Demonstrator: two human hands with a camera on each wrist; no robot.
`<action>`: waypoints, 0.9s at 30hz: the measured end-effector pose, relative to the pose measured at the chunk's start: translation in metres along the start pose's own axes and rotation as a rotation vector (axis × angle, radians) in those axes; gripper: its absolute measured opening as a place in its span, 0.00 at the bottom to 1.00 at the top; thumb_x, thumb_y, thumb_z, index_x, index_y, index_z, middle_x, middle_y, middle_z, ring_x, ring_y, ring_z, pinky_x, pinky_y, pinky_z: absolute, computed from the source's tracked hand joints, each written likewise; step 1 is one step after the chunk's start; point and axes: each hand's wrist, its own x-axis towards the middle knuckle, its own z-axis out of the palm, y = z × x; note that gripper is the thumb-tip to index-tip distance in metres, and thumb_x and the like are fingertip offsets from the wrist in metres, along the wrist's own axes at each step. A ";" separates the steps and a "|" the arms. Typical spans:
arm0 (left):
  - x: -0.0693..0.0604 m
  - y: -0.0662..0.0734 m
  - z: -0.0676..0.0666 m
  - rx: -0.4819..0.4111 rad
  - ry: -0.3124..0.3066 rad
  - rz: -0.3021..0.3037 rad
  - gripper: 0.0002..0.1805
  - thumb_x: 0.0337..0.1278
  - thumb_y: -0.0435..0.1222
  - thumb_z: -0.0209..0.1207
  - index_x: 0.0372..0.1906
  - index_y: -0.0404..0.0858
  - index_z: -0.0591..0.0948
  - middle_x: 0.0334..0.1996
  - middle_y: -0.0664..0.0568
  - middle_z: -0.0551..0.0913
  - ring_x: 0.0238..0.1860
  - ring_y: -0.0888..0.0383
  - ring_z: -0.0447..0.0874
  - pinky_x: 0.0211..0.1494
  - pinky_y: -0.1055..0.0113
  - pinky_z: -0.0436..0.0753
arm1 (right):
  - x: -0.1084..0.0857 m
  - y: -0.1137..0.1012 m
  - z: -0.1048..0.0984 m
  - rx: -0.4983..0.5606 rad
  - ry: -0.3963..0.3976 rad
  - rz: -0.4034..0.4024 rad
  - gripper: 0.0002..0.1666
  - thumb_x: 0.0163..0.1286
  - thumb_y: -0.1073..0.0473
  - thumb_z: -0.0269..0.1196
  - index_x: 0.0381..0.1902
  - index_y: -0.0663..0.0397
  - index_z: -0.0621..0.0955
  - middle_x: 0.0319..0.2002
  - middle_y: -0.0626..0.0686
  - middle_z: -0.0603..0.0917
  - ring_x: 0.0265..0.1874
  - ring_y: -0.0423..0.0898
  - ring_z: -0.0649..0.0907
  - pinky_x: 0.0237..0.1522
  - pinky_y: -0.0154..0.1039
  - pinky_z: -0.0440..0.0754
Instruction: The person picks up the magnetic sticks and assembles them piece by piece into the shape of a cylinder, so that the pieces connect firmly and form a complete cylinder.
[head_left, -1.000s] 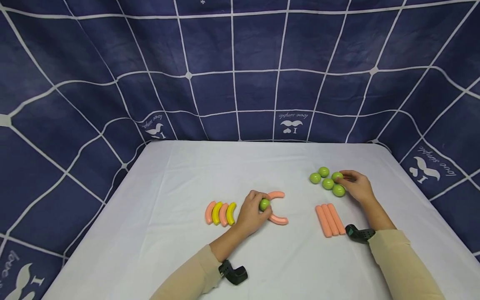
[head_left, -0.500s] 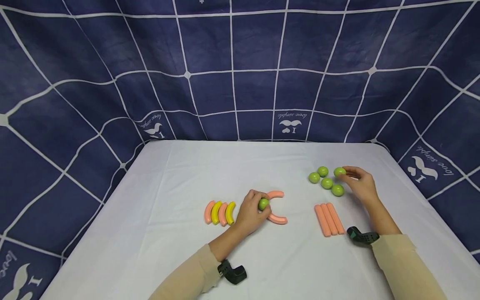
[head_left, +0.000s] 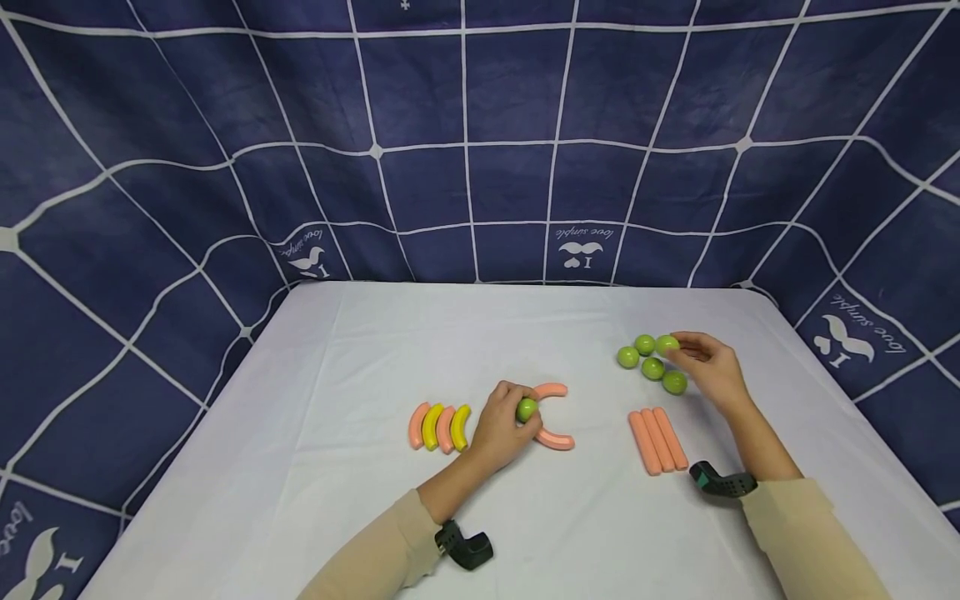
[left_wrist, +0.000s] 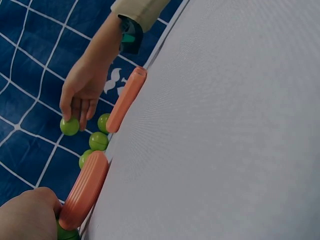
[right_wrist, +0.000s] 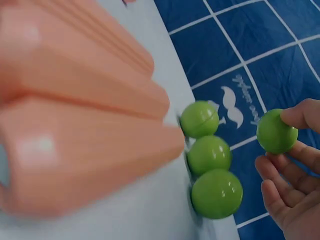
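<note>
Thumb and fingers of my left hand grip a green ball at mid-table. Two curved pink sausage-like pieces lie beside that hand, one beyond it and one nearer. At the far right, my right hand pinches another green ball between thumb and fingertips. The right wrist view shows this pinched ball held higher than the other balls. Several loose green balls sit on the table just left of and below it.
Three straight pink sausages lie side by side in front of the loose balls. Left of my left hand is a row of curved pieces, pink alternating with yellow banana-shaped ones. A blue checked curtain rises behind the white-covered table.
My right hand has lifted a green ball out of the cluster, drawing it slightly right and back, then moved it left above the others. My left hand stays in place with its ball.
</note>
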 end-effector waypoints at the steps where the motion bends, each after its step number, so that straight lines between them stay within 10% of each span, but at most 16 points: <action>1: 0.000 0.000 0.000 0.000 0.000 0.000 0.10 0.59 0.34 0.59 0.45 0.39 0.79 0.40 0.52 0.71 0.36 0.58 0.69 0.40 0.66 0.72 | -0.001 -0.002 0.001 -0.006 -0.010 0.003 0.46 0.58 0.26 0.61 0.59 0.58 0.77 0.49 0.54 0.79 0.43 0.37 0.78 0.38 0.22 0.74; 12: 0.000 0.000 0.001 -0.004 0.008 0.003 0.10 0.58 0.33 0.59 0.46 0.39 0.79 0.40 0.52 0.71 0.36 0.58 0.70 0.40 0.67 0.73 | -0.033 -0.072 0.007 0.021 -0.104 0.027 0.31 0.69 0.50 0.63 0.60 0.67 0.74 0.51 0.63 0.79 0.36 0.29 0.78 0.37 0.28 0.79; 27: 0.000 0.000 0.001 -0.002 0.008 0.004 0.10 0.58 0.34 0.59 0.45 0.39 0.79 0.40 0.51 0.71 0.36 0.58 0.70 0.40 0.67 0.73 | -0.045 -0.077 0.027 0.164 -0.186 -0.073 0.25 0.68 0.61 0.65 0.57 0.73 0.75 0.40 0.42 0.81 0.38 0.29 0.80 0.40 0.24 0.78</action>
